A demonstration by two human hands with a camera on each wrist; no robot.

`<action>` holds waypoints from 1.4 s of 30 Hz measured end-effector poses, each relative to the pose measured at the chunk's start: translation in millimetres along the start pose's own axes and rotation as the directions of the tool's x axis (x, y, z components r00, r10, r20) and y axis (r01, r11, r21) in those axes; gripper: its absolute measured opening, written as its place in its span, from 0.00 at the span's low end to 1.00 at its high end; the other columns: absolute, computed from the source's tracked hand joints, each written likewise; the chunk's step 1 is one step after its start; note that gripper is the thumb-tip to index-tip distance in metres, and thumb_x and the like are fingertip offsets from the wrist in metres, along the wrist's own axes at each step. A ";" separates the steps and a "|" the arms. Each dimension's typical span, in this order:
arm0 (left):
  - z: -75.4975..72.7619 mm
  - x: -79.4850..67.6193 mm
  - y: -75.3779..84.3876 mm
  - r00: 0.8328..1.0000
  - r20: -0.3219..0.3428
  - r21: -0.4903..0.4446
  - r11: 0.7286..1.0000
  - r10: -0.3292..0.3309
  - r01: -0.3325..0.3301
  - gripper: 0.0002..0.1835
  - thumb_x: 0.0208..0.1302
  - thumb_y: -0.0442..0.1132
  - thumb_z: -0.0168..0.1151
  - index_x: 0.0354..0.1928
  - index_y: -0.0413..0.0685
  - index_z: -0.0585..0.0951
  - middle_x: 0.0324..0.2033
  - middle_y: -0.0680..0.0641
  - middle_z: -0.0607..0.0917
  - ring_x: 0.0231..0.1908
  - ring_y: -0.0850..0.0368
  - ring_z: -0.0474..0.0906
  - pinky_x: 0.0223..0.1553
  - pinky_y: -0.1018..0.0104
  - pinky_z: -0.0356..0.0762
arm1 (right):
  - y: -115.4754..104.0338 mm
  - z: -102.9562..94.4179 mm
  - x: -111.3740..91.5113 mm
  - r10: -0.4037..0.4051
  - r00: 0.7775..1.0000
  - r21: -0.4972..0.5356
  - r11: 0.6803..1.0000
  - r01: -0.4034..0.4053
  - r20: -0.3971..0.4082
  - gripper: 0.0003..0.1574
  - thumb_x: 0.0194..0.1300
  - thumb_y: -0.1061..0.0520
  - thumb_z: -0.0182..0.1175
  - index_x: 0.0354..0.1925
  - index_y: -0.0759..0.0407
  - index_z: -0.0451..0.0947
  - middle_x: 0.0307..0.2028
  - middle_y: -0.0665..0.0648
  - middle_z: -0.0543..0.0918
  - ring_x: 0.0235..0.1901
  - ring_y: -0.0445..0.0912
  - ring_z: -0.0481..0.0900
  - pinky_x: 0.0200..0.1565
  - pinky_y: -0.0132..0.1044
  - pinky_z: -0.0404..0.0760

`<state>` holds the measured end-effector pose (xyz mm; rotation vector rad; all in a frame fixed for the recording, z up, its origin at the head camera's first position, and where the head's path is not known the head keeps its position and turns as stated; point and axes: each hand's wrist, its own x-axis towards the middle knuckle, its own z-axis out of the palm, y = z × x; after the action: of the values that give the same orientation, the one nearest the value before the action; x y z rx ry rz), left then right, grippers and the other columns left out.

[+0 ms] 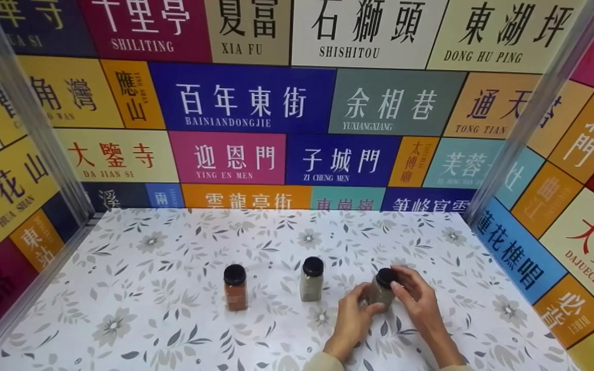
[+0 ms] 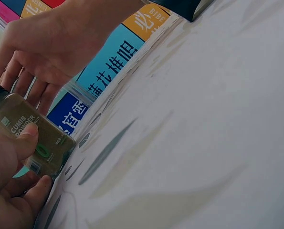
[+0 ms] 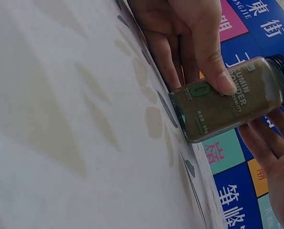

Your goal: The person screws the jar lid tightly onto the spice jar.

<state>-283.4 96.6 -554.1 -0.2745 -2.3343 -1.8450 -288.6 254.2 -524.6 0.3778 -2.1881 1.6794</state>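
Observation:
A clear jar of cumin powder (image 1: 382, 298) with a black cap stands on the table at the right, its label readable in both wrist views. My left hand (image 1: 352, 318) grips the jar's body, thumb across the label in the right wrist view. Around the black cap (image 1: 385, 277) are the thumb and fingers of my right hand (image 1: 422, 300), pinching it. To the left, a jar of pale greenish powder (image 1: 311, 284) stands upright, touched by neither hand. Farther left is an upright jar of orange-red powder (image 1: 235, 293), also black-capped.
The table (image 1: 183, 257) wears a white cloth with grey leaves and flowers. Panels of colourful place-name signs (image 1: 243, 98) rise behind it and at both sides. Clear plastic-looking posts (image 1: 524, 103) stand at the back corners.

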 end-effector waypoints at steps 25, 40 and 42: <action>-0.2 -0.2 -0.7 1.000 0.008 -0.018 1.000 -0.004 0.004 0.24 0.57 0.41 0.72 0.56 0.43 0.81 0.53 0.42 0.87 0.56 0.48 0.84 0.60 0.61 0.82 | 2.1 1.6 0.3 -0.025 0.999 -0.018 1.000 0.024 -0.021 0.22 0.67 0.68 0.60 0.59 0.66 0.77 0.54 0.60 0.82 0.54 0.29 0.81 0.54 0.19 0.79; -0.1 0.3 -0.5 1.000 0.013 -0.051 0.999 -0.017 0.018 0.24 0.57 0.39 0.73 0.56 0.41 0.81 0.52 0.41 0.87 0.55 0.48 0.84 0.60 0.61 0.82 | 1.0 0.4 0.7 0.000 1.000 0.009 1.000 0.000 0.002 0.23 0.68 0.68 0.59 0.60 0.67 0.75 0.55 0.59 0.81 0.54 0.30 0.81 0.56 0.20 0.79; 0.3 0.2 -0.7 1.000 0.011 -0.052 0.998 -0.016 0.017 0.24 0.56 0.39 0.73 0.56 0.41 0.81 0.52 0.41 0.87 0.55 0.48 0.84 0.59 0.62 0.82 | 0.7 0.0 0.4 0.006 1.000 0.008 1.000 -0.006 0.011 0.23 0.68 0.68 0.58 0.61 0.67 0.75 0.56 0.61 0.81 0.55 0.30 0.80 0.56 0.20 0.78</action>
<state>-283.7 96.8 -554.7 -0.2732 -2.3047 -1.9193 -289.2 254.3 -525.1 0.3842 -2.1929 1.6939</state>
